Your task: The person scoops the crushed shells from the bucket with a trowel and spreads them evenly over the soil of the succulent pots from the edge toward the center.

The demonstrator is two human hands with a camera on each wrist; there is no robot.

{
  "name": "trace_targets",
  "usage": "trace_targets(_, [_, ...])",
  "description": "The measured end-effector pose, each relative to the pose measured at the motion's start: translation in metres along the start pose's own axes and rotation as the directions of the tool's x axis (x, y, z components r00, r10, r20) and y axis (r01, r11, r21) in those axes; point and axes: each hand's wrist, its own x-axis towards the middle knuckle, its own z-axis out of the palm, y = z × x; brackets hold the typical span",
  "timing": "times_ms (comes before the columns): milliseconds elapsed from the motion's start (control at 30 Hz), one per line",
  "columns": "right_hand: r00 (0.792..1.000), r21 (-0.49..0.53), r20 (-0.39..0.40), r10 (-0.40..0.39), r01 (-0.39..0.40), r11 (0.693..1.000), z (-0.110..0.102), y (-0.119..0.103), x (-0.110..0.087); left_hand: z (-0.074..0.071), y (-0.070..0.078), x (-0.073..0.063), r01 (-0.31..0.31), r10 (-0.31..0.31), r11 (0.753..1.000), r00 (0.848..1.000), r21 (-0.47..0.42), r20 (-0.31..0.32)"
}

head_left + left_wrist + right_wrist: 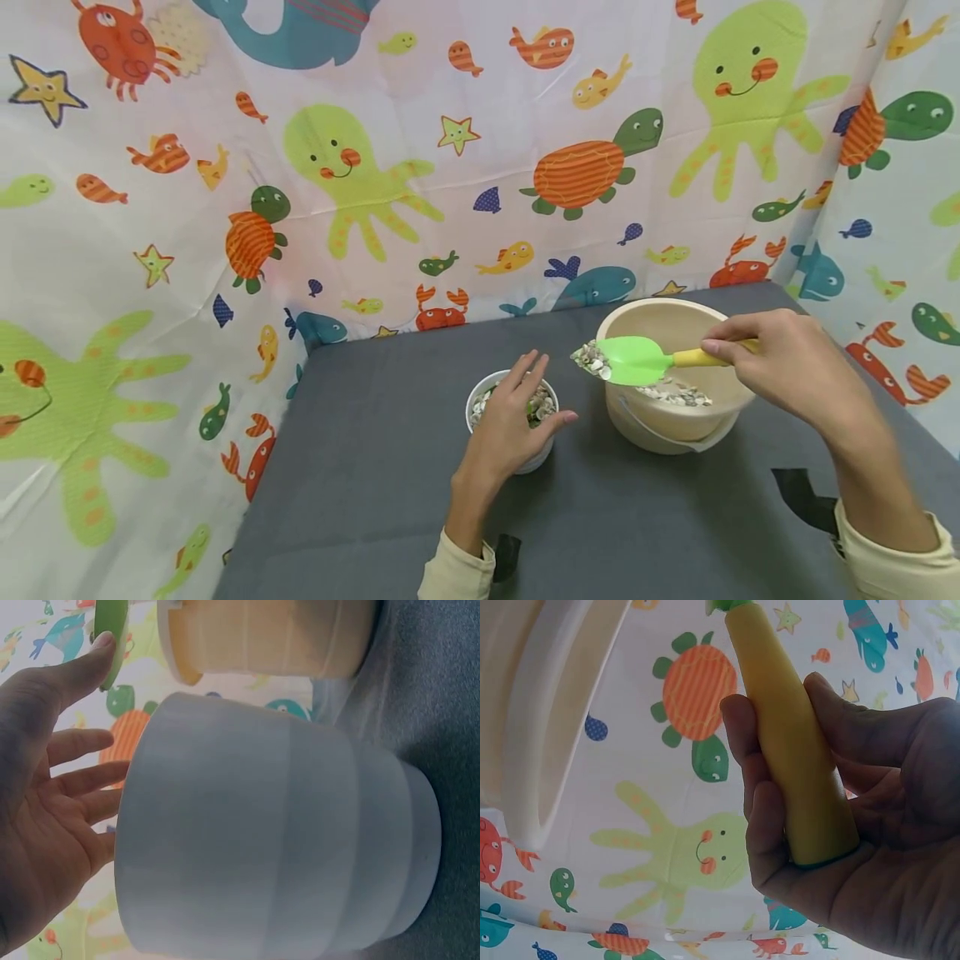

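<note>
My right hand (787,367) grips the yellow handle (791,742) of a toy trowel with a green blade (636,360). Small shells or pebbles (592,360) lie on the blade's tip, over the left rim of a cream bucket (660,312). More of these pieces (678,392) lie inside the bucket. Left of it stands a white pot (247,832) with stepped sides, filled with similar pieces (542,406). Over the pot's mouth is my left hand (506,425), its fingers spread and holding nothing. In the left wrist view the fingertips come close to the pot's rim.
A dark grey cloth (360,467) covers the table. Behind and at both sides hangs a white curtain (405,100) printed with sea animals. The bucket's handle (667,442) hangs down its front. Black straps (806,500) show near both wrists.
</note>
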Motion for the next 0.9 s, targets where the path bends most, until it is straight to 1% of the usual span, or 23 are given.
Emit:
trace_targets(167, [1.0, 0.015, 0.011, -0.027, 0.027, 1.0, 0.004, -0.006, 0.004, -0.003, -0.004, -0.003, 0.005, -0.005, 1.0, 1.0, -0.013, 0.001])
trace_targets(367, [0.998, 0.027, 0.026, -0.057, 0.056, 0.998, 0.011, -0.013, 0.008, -0.009, -0.009, -0.007, 0.037, -0.037, 0.999, 0.999, -0.022, -0.009])
trace_targets(533, [0.996, 0.035, 0.035, -0.079, 0.077, 0.996, 0.015, -0.017, 0.012, -0.013, -0.014, -0.008, 0.057, -0.057, 0.998, 0.998, -0.028, -0.003])
trace_targets(633, [0.995, 0.037, 0.034, -0.095, 0.094, 0.995, 0.016, -0.02, 0.013, -0.015, -0.017, -0.009, 0.053, -0.053, 0.998, 0.999, -0.026, -0.008])
trace_targets(733, [0.994, 0.044, 0.034, -0.105, 0.103, 0.994, 0.017, -0.022, 0.015, -0.018, -0.019, -0.009, 0.037, -0.037, 0.999, 0.999, -0.025, -0.021])
trace_targets(900, [0.993, 0.065, 0.048, -0.104, 0.1, 0.993, 0.021, -0.026, 0.016, -0.021, -0.022, -0.01, 0.031, -0.031, 1.0, 0.999, -0.006, -0.034])
